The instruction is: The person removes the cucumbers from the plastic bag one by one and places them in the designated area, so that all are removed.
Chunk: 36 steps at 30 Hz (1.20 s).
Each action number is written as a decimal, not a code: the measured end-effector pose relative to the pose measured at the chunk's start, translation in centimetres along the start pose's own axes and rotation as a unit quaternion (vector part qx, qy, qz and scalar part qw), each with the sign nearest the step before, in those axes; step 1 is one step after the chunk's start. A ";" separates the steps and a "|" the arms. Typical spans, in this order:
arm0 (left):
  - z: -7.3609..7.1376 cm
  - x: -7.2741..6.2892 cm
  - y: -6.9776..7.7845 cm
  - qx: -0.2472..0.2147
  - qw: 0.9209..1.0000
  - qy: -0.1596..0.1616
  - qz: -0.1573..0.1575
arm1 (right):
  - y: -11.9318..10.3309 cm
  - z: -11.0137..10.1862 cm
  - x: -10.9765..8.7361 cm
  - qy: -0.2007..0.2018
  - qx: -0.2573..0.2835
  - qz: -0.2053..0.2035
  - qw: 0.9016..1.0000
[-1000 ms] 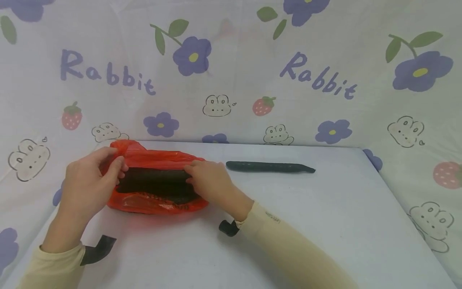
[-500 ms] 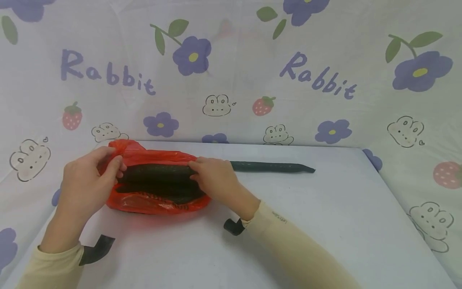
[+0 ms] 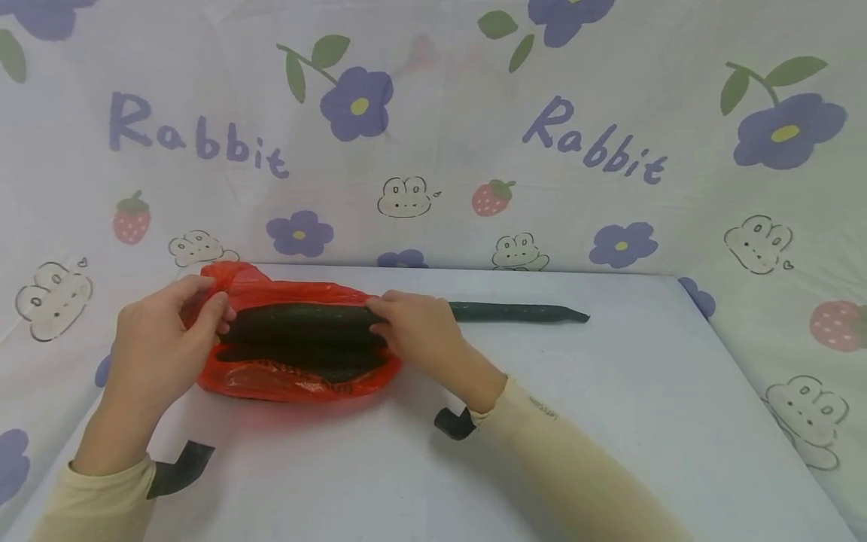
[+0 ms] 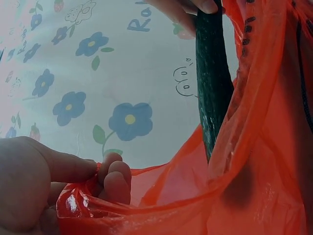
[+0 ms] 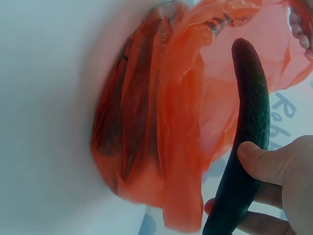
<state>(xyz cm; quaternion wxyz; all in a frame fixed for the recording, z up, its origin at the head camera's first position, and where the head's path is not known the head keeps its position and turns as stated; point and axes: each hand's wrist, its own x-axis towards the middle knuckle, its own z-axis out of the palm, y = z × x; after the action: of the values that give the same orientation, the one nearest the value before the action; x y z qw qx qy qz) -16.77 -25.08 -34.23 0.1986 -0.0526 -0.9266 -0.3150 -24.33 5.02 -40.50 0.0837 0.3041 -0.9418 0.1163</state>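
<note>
A red plastic bag (image 3: 291,380) lies on the table with its mouth spread. The left hand (image 3: 159,339) pinches the bag's rim at its left end; in the left wrist view the fingers (image 4: 115,183) hold the bunched film. The right hand (image 3: 427,335) grips a dark green cucumber (image 3: 305,322) by its right end, thumb on one side and fingers on the other. In the right wrist view this cucumber (image 5: 252,112) is at the bag's mouth, its rounded tip free. Dark long shapes (image 5: 137,107) show through the film, their kind unclear.
A second cucumber (image 3: 521,312) lies on the white table (image 3: 643,406) behind the right hand, its left end hidden by that hand. A printed cloth (image 3: 433,135) hangs behind the table's back edge. Black straps (image 3: 181,468) stick out at both wrists.
The right hand has moved to the right, bringing the gripped cucumber up and right within the bag's mouth. It now covers the left end of the loose cucumber. The left hand has barely moved.
</note>
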 end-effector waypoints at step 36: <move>0.2 0.2 -0.4 -0.004 1.000 0.000 0.001 | 5.5 -1.6 -3.4 0.054 0.033 0.015 0.998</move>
<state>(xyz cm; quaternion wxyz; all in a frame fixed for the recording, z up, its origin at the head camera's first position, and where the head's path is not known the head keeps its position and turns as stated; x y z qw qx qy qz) -17.06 -25.28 -34.48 0.1988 -0.0546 -0.9254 -0.3181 -24.66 11.66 -40.66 0.1227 0.2862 -0.9358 0.1653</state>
